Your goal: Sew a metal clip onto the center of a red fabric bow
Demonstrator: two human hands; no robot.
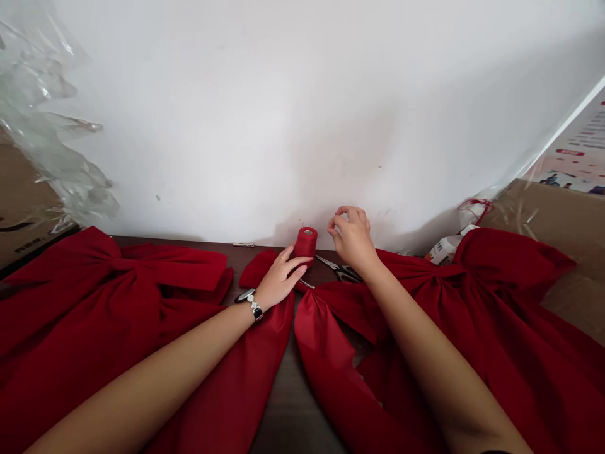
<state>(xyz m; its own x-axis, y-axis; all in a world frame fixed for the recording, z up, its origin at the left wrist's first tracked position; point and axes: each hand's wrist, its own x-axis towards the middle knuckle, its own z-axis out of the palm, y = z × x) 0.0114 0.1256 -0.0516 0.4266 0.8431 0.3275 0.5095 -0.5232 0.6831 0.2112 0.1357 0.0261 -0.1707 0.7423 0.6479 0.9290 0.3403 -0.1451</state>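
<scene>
A red thread spool stands upright on the dark table against the white wall, with needles sticking out of its top. My left hand rests beside the spool's base, fingers stretched toward it and touching it, a watch on the wrist. My right hand hovers just right of the spool with thumb and fingers pinched together; whatever they pinch is too thin to make out. Scissors lie under the right hand. Large red fabric bows spread left and right under both forearms.
Crumpled clear plastic hangs at the upper left above a cardboard box. Another cardboard box with plastic wrap and a printed sheet stands at the right. A small white packet lies by the wall.
</scene>
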